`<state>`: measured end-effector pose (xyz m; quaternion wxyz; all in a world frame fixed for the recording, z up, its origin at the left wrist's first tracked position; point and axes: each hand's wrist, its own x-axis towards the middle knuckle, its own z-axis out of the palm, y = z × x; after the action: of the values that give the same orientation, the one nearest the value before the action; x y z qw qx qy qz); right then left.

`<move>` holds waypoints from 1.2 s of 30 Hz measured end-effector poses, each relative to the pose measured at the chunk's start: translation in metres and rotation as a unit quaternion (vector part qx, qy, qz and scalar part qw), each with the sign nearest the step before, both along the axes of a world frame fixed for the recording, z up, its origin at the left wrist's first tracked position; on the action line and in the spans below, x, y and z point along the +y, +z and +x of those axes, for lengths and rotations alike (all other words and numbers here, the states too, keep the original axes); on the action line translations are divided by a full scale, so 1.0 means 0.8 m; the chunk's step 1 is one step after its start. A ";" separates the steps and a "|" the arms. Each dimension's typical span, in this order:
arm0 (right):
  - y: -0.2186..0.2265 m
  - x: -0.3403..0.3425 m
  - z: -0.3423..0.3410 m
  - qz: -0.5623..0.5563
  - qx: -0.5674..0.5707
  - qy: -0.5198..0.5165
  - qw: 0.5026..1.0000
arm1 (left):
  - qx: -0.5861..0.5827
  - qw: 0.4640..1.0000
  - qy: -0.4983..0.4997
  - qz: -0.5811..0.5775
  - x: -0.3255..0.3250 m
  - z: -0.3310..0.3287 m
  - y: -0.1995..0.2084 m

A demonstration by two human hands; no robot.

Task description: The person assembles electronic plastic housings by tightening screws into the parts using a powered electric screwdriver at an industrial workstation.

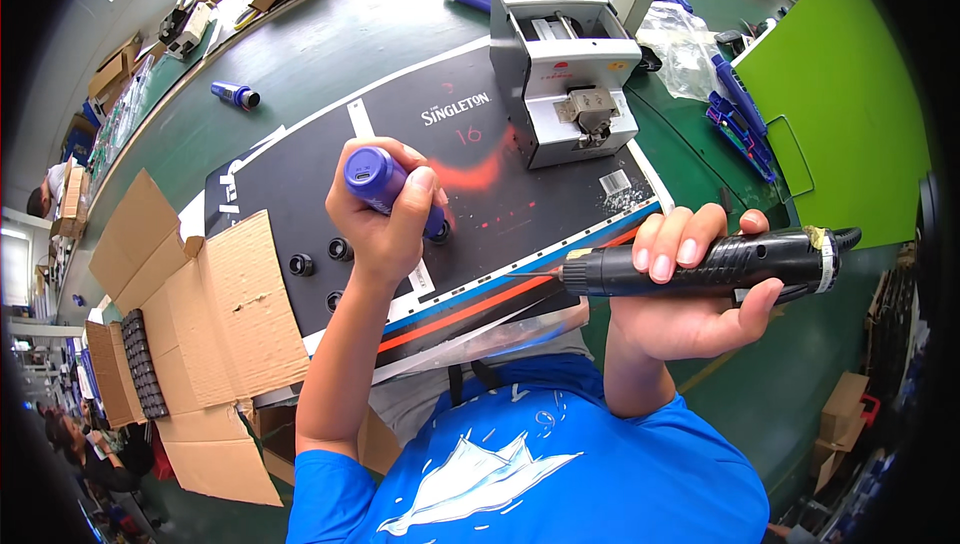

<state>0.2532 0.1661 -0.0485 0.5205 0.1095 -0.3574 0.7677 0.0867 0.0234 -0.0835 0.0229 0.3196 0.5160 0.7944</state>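
While the left hand (385, 209) grips a blue cylinder (375, 176), the right hand (690, 289) levels a black screwdriver (700, 264)

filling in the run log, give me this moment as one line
left hand: grips blue cylinder upright over black mat | right hand: holds black electric screwdriver, tip pointing left | grey feeder box behind

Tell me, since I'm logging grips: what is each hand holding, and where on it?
The left hand wraps the middle of a blue cylinder. The right hand grips a black electric screwdriver around its barrel.
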 end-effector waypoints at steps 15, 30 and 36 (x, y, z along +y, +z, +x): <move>-0.003 0.002 -0.005 0.002 -0.014 -0.002 1.000 | -0.039 0.996 -0.022 0.072 0.014 0.002 -0.013; 0.107 -0.011 -0.198 0.517 -0.158 -0.179 0.822 | 0.167 0.968 0.146 -0.117 0.054 0.029 -0.005; 0.071 -0.035 -0.221 0.682 -0.148 -0.093 0.710 | 0.096 0.973 0.141 -0.153 0.040 0.036 -0.035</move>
<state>0.0765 0.1383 0.0085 0.3135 0.2856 -0.8646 0.2693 0.1153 0.0556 -0.1117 -0.0904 0.3109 0.6712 0.6668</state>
